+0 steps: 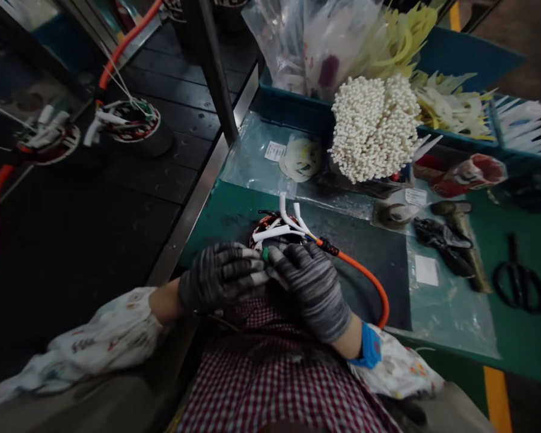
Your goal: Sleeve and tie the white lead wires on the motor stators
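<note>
Stator coil [275, 231] under both hands; white labels [426, 270] unreadable.

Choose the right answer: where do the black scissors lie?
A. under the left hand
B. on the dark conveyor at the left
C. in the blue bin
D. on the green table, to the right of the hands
D: the black scissors lie flat on the green table, far right of both gloved hands.
</note>
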`<state>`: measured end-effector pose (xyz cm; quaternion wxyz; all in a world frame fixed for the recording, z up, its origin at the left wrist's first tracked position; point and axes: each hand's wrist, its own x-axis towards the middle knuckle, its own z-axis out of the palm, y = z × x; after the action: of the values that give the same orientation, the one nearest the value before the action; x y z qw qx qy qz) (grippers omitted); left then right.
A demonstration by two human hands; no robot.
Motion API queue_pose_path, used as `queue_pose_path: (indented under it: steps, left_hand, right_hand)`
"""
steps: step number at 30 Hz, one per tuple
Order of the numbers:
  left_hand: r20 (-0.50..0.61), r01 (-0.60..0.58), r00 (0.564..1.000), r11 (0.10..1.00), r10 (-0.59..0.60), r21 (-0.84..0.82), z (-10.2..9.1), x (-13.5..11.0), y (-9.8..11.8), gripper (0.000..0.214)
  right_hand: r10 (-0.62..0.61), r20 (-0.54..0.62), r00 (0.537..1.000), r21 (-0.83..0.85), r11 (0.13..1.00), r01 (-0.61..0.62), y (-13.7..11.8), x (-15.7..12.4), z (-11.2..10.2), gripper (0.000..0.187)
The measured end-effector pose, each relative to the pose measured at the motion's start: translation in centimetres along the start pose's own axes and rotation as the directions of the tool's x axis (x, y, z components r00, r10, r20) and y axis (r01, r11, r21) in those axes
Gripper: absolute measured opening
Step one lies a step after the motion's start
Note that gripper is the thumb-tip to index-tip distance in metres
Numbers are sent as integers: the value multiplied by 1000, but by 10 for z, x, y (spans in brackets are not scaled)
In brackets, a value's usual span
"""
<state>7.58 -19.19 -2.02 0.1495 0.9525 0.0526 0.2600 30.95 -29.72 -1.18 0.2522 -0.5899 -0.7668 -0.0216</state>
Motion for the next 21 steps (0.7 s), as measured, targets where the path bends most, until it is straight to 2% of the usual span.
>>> queue_pose_path:
  steps: [1, 2, 3, 4, 5, 6, 7, 8, 9, 10, 12, 15, 21]
  left_hand:
    - [-77, 40, 996, 998, -43, -45, -6, 3, -8, 21]
    - [-138, 156, 976, 981, -171, -116, -10, 8, -17, 19]
    - [-153, 294, 933, 934, -327, -205, -13, 14, -25, 23]
    - [-113, 413, 880, 861, -461, -297, -13, 22, -33, 32]
    - [-24, 498, 837, 779, -547, -382, -11, 30, -39, 49]
    - [110, 540, 823, 706, -558, -459, -7, 37, -43, 67]
    - [210, 529, 838, 652, -504, -543, -3, 44, -45, 82]
    - [272, 504, 858, 608, -436, -614, 3, 50, -44, 90]
    - [284, 459, 884, 579, -371, -674, 8, 53, -40, 93]
    - [259, 411, 907, 568, -332, -713, 13, 54, -34, 94]
    - [167, 320, 941, 614, -295, -722, 21, 51, -20, 94]
    - [68, 228, 965, 685, -253, -692, 26, 38, -2, 101]
    - [73, 257, 955, 677, -288, -690, 27, 17, 8, 99]
  right_hand:
    - [-15, 37, 999, -13, 1000, 16, 1, 3, 0, 24]
    - [-32, 57, 998, -3, 999, 32, 3, 6, 0, 24]
    - [-49, 64, 997, 21, 999, 48, 5, 9, -1, 25]
    - [-64, 64, 996, 47, 997, 61, 6, 10, -1, 25]
    - [-75, 58, 995, 67, 995, 71, 7, 10, -1, 26]
    - [-79, 46, 996, 77, 994, 75, 7, 9, 0, 27]
    - [-74, 28, 997, 79, 994, 72, 7, 6, 0, 28]
    - [-58, 3, 998, 73, 996, 58, 5, 1, 1, 28]
    - [-39, -29, 999, 67, 997, 41, 2, -6, 3, 27]
    - [-20, -66, 998, 67, 997, 24, -2, -14, 4, 26]
    - [8, -136, 991, 84, 996, 3, -9, -31, 7, 22]
    - [8, -173, 985, 110, 994, 11, -19, -48, 8, 24]
    - [-35, -172, 984, 97, 994, 53, -26, -46, 7, 25]
